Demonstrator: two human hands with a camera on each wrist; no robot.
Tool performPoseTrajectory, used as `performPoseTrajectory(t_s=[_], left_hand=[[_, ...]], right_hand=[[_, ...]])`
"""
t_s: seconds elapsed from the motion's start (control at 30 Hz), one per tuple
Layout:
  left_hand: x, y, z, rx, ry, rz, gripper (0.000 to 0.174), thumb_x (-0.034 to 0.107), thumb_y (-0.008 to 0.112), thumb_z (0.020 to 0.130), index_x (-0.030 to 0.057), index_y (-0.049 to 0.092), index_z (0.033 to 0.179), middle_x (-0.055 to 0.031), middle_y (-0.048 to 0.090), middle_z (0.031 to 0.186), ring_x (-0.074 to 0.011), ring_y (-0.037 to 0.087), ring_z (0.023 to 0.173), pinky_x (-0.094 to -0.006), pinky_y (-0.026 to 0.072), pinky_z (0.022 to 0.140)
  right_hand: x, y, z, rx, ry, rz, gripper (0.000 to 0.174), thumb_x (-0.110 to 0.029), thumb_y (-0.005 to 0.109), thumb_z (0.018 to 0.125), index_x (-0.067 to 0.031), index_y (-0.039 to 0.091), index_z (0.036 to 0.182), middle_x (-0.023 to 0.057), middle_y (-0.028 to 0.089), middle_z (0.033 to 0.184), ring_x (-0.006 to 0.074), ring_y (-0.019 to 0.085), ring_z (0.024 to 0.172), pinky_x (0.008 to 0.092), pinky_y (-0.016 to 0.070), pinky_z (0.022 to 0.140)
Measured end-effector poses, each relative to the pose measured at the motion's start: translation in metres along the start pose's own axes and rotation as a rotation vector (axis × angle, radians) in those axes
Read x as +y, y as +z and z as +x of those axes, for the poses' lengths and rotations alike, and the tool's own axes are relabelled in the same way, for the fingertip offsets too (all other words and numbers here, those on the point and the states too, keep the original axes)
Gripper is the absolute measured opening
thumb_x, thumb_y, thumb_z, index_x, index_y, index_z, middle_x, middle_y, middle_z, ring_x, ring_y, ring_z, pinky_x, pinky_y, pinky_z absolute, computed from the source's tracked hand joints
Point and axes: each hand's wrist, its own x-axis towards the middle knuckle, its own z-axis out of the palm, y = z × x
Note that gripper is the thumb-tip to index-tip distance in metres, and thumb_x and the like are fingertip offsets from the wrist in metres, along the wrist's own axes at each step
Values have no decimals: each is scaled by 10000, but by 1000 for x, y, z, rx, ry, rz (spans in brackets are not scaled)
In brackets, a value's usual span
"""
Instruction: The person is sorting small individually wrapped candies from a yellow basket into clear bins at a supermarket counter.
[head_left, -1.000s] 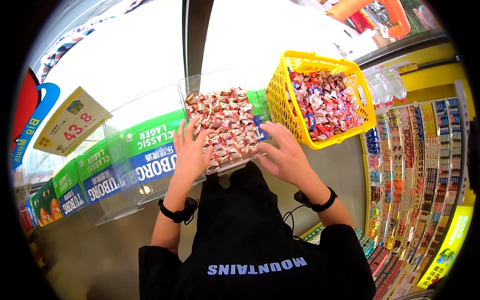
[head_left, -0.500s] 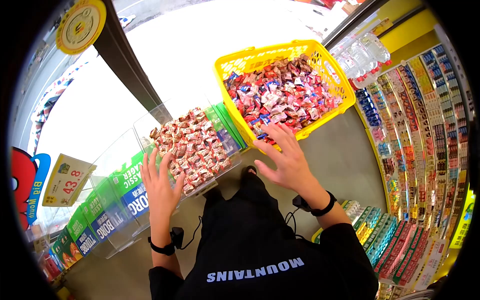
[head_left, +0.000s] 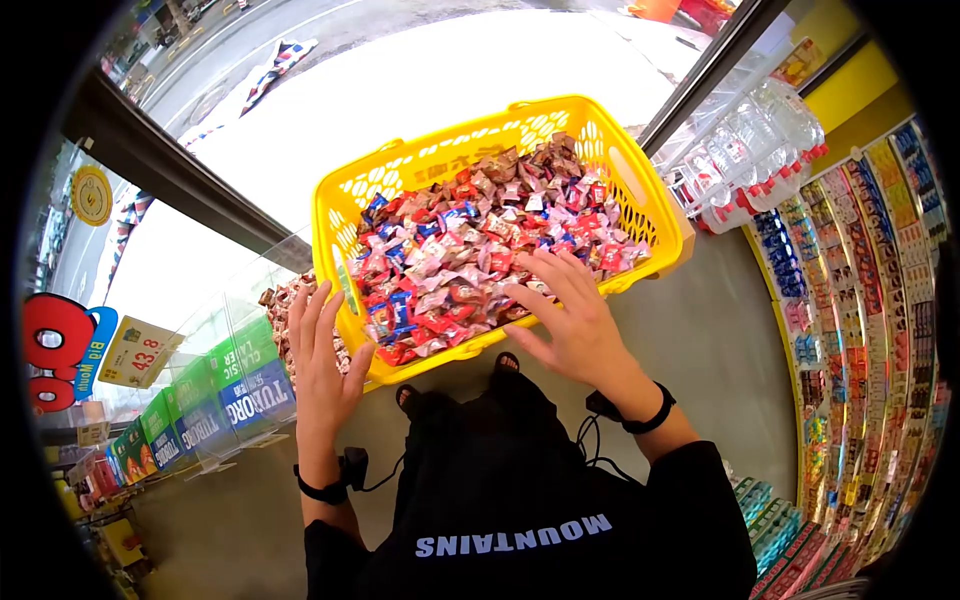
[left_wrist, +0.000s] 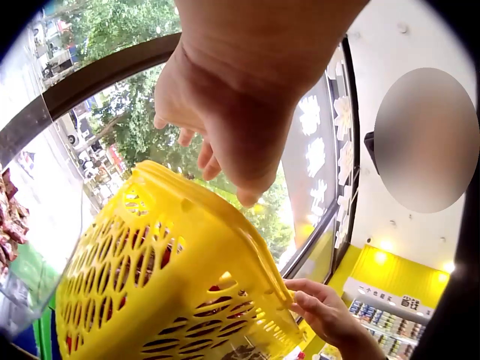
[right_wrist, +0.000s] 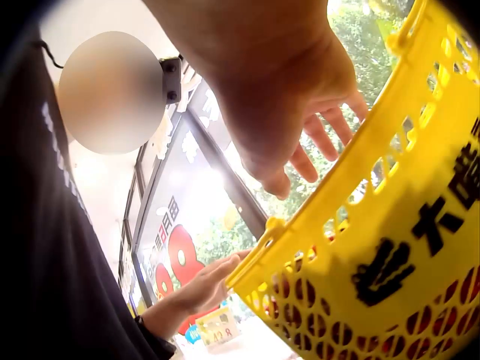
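A yellow perforated basket point(head_left: 322, 225), heaped with wrapped candies point(head_left: 480, 250) in pink, red, blue and brown, sits in front of me in the head view. My left hand point(head_left: 328, 375) is at its near left corner, fingers spread and nothing held. Over the front rim, the right hand point(head_left: 572, 325) reaches with loosely extended fingers, also holding nothing. Both wrist views show the hands' undersides above the basket's rim point(left_wrist: 202, 195). Left of the basket, red-and-white wrapped candies point(head_left: 284, 322) fill a clear bin, partly hidden by the left hand and the basket.
Green and blue beer cartons point(head_left: 255, 385) line the left side behind clear plastic bins, near a price sign point(head_left: 140, 352). Large water bottles point(head_left: 745, 150) stand at the back right. Stocked shelves point(head_left: 865, 330) curve along the right. A window frame point(head_left: 190, 185) crosses behind.
The head view has turned right, bringing the yellow basket to the middle and the clear candy bin off to the left. Both hands have left the bin and are now at the basket, still empty.
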Motion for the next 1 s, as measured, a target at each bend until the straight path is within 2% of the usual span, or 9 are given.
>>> performPoseTrajectory(t_s=[0.17,0.4,0.5,0.63,0.73,0.77,0.87,0.9,1.0], left_hand=[[48,24,41,-124,64,-5,668,298,776,947,67,546,1529,-159,508,1607,-432,390,1546,-585,252,1289],[46,39,47,-126,9,52,521,351,755,964,115,655,1417,-151,538,1574,-410,413,1533,-593,273,1276],[51,37,49,-135,29,67,462,267,752,957,109,674,1383,-156,534,1583,-418,432,1517,-562,307,1270],[50,40,49,-138,26,113,486,366,769,946,131,693,1364,-154,558,1542,-391,433,1513,-585,292,1273],[49,42,46,-136,29,108,458,366,768,944,123,704,1326,-163,564,1527,-396,434,1508,-584,291,1275],[47,42,46,-135,32,98,449,367,768,943,120,707,1313,-166,566,1523,-398,433,1508,-583,290,1276],[44,41,46,-122,54,92,438,355,772,943,123,705,1309,-168,563,1530,-403,438,1507,-574,301,1268],[44,42,46,-112,56,88,434,358,769,946,120,707,1303,-170,565,1525,-403,439,1506,-572,299,1268],[45,41,45,-88,54,70,423,369,760,954,120,712,1293,-167,576,1509,-402,440,1504,-565,293,1271]], right_hand=[[54,-35,0,-8,-29,-22,442,-265,847,868,-98,698,1250,166,618,1422,380,564,1367,569,417,1186],[103,-66,45,-72,-65,17,383,-239,819,902,-85,718,1238,150,651,1370,376,607,1302,512,474,1132],[120,-60,76,-126,-115,19,371,-255,791,930,-81,723,1251,157,663,1350,376,623,1277,485,499,1104],[141,-41,128,-448,-80,133,372,-275,765,935,-67,727,1241,168,683,1274,355,645,1231,458,531,1050],[152,-13,156,-691,-46,24,390,-274,769,947,-69,713,1274,153,679,1302,358,649,1223,479,500,1094],[155,-4,164,-802,-17,-40,475,-304,759,943,-61,686,1345,185,635,1406,374,611,1310,485,461,1154],[186,39,159,-872,-160,-167,564,-317,751,940,-68,643,1434,227,539,1542,407,535,1417,485,423,1207],[189,44,162,-948,-178,-221,621,-330,748,939,-80,610,1490,244,444,1635,434,466,1480,483,409,1234],[198,58,158,-928,-259,-198,586,-322,728,932,-39,633,1436,230,517,1570,423,523,1421,482,440,1205]])
